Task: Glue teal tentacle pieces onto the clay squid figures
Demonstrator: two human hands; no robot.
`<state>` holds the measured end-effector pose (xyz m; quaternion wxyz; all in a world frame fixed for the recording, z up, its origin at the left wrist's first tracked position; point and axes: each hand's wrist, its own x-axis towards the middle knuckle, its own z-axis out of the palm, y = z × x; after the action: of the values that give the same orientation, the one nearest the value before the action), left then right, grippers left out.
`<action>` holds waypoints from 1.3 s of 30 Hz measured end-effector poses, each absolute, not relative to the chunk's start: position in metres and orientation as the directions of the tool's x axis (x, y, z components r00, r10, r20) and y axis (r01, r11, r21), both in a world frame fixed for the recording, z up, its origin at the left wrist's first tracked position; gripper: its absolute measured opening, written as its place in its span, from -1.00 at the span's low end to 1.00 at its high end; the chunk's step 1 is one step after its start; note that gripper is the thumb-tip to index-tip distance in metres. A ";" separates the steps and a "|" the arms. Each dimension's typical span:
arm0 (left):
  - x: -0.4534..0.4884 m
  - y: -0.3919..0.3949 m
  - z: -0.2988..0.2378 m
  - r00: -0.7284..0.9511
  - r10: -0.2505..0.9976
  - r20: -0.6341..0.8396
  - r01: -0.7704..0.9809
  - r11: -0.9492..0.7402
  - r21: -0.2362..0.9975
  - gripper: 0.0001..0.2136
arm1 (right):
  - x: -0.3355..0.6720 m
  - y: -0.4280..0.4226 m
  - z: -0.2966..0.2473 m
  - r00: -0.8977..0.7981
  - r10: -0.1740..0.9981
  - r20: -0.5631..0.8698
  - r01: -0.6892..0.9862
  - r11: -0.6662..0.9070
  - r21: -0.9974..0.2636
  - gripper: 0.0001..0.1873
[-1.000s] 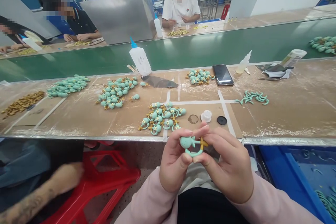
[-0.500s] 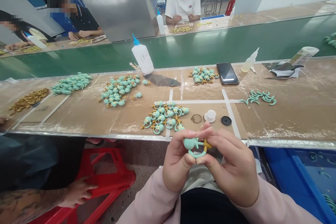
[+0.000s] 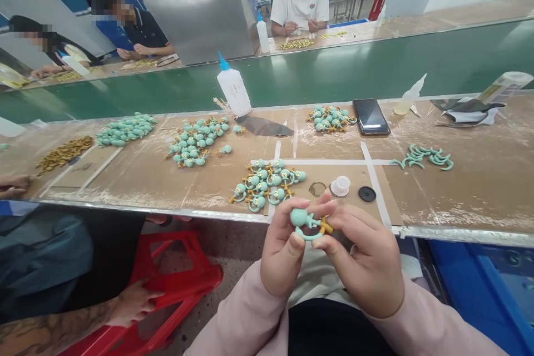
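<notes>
Both of my hands hold a small mint-green rubber figure (image 3: pixel 301 218) up just in front of the bench edge. It has a round head, a curved green arm and a yellow piece (image 3: pixel 327 227) at its right end. My left hand (image 3: pixel 283 250) pinches the head and arm between thumb and fingers. My right hand (image 3: pixel 362 256) grips the yellow end. Nearest to my hands on the bench lie a heap of assembled green-and-yellow figures (image 3: pixel 262 184), a metal ring (image 3: pixel 317 189), a white plastic cap (image 3: pixel 340 186) and a black disc (image 3: pixel 367 194).
The brown-covered bench (image 3: pixel 125 178) holds more green heaps, gold pieces (image 3: pixel 64 152), curved green arms (image 3: pixel 421 157), a glue bottle (image 3: pixel 233 90) and a phone (image 3: pixel 371 117). A green belt (image 3: pixel 292 75) runs behind it. A co-worker's hand (image 3: pixel 133 305) rests on a red stool (image 3: pixel 183 272); a blue bin (image 3: pixel 479 295) sits lower right.
My view has swung slightly, so the bench sits further right and tilted. The figure stays in both hands, turned a little. The co-worker's hand has moved down onto the red stool.
</notes>
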<state>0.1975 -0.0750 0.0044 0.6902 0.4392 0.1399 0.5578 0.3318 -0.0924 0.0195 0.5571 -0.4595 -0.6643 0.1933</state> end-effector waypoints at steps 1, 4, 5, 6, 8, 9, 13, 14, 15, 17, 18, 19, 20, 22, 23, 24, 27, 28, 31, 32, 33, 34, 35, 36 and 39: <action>0.198 -0.075 0.004 0.334 0.893 0.300 -0.648 -0.014 0.761 -0.72 | 0.332 -0.092 0.020 0.040 0.829 0.557 0.401 0.497 -0.769 -0.91; 0.198 -0.076 0.004 0.336 0.889 0.313 -0.628 -0.036 0.777 -0.72 | 0.334 -0.092 0.022 0.024 0.824 0.566 0.419 0.506 -0.754 -0.84; 0.198 -0.076 0.004 0.340 0.886 0.316 -0.618 -0.043 0.785 -0.72 | 0.334 -0.091 0.024 0.019 0.817 0.576 0.425 0.515 -0.744 -0.81; 0.197 -0.077 0.004 0.343 0.883 0.320 -0.608 -0.051 0.792 -0.73 | 0.335 -0.091 0.025 0.015 0.811 0.585 0.429 0.524 -0.736 -0.79; 0.196 -0.077 0.004 0.344 0.880 0.327 -0.595 -0.065 0.801 -0.73 | 0.336 -0.091 0.028 0.014 0.807 0.590 0.429 0.528 -0.733 -0.79; 0.196 -0.077 0.004 0.346 0.877 0.332 -0.592 -0.070 0.803 -0.73 | 0.336 -0.091 0.028 0.017 0.811 0.585 0.425 0.524 -0.738 -0.80; 0.196 -0.076 0.004 0.363 0.865 0.346 -0.591 -0.074 0.803 -0.73 | 0.337 -0.092 0.028 0.028 0.818 0.574 0.412 0.514 -0.752 -0.84; 0.196 -0.076 0.004 0.366 0.863 0.349 -0.593 -0.073 0.802 -0.73 | 0.337 -0.093 0.028 0.030 0.816 0.578 0.415 0.516 -0.750 -0.84; 0.196 -0.076 0.004 0.366 0.862 0.350 -0.595 -0.073 0.801 -0.73 | 0.337 -0.093 0.027 0.032 0.814 0.580 0.418 0.516 -0.747 -0.84; 0.196 -0.075 0.004 0.370 0.859 0.353 -0.595 -0.073 0.800 -0.73 | 0.337 -0.094 0.027 0.032 0.812 0.583 0.422 0.518 -0.744 -0.83; 0.196 -0.075 0.004 0.372 0.858 0.353 -0.594 -0.071 0.801 -0.73 | 0.337 -0.094 0.027 0.031 0.811 0.584 0.420 0.519 -0.744 -0.83; 0.196 -0.075 0.005 0.373 0.858 0.353 -0.593 -0.072 0.802 -0.73 | 0.337 -0.094 0.027 0.029 0.812 0.583 0.415 0.521 -0.746 -0.83; 0.195 -0.075 0.005 0.373 0.858 0.354 -0.593 -0.073 0.802 -0.73 | 0.337 -0.095 0.027 0.026 0.813 0.582 0.411 0.522 -0.747 -0.84; 0.195 -0.076 0.006 0.368 0.859 0.356 -0.597 -0.075 0.798 -0.74 | 0.336 -0.095 0.028 0.023 0.817 0.576 0.409 0.518 -0.751 -0.84; 0.196 -0.076 0.006 0.365 0.859 0.359 -0.602 -0.077 0.795 -0.74 | 0.336 -0.095 0.028 0.022 0.819 0.573 0.411 0.515 -0.752 -0.83; 0.196 -0.076 0.006 0.364 0.857 0.364 -0.606 -0.079 0.791 -0.74 | 0.336 -0.095 0.028 0.023 0.822 0.570 0.414 0.511 -0.754 -0.83; 0.197 -0.077 0.005 0.355 0.858 0.371 -0.616 -0.083 0.784 -0.74 | 0.334 -0.094 0.029 0.035 0.820 0.571 0.420 0.506 -0.753 -0.84; 0.197 -0.077 0.005 0.353 0.859 0.372 -0.617 -0.085 0.782 -0.74 | 0.334 -0.094 0.029 0.039 0.818 0.574 0.423 0.507 -0.751 -0.84; 0.195 -0.076 0.002 0.346 0.862 0.371 -0.622 -0.085 0.778 -0.73 | 0.334 -0.093 0.029 0.030 0.821 0.570 0.430 0.505 -0.749 -0.85; 0.194 -0.076 0.001 0.345 0.864 0.368 -0.623 -0.083 0.778 -0.73 | 0.334 -0.093 0.029 0.021 0.823 0.568 0.431 0.505 -0.748 -0.85; 0.194 -0.076 0.001 0.346 0.866 0.361 -0.622 -0.076 0.779 -0.73 | 0.335 -0.093 0.028 0.013 0.823 0.567 0.431 0.507 -0.746 -0.84; 0.193 -0.076 0.000 0.348 0.869 0.352 -0.620 -0.069 0.782 -0.73 | 0.335 -0.092 0.028 0.006 0.824 0.567 0.428 0.510 -0.746 -0.85; 0.193 -0.076 -0.001 0.349 0.872 0.343 -0.616 -0.063 0.786 -0.73 | 0.335 -0.092 0.027 0.001 0.823 0.569 0.425 0.514 -0.745 -0.85; 0.194 -0.077 -0.002 0.351 0.875 0.334 -0.609 -0.058 0.791 -0.74 | 0.335 -0.091 0.026 -0.002 0.822 0.569 0.424 0.516 -0.744 -0.86; 0.198 -0.078 -0.005 0.339 0.887 0.313 -0.585 -0.063 0.809 -0.71 | 0.333 -0.087 0.020 -0.016 0.836 0.549 0.443 0.498 -0.746 -0.85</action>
<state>0.1977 -0.0780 -0.0049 0.6659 0.4753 0.1591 0.5526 0.3330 -0.0870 0.0203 0.5252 -0.4647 -0.6879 0.1871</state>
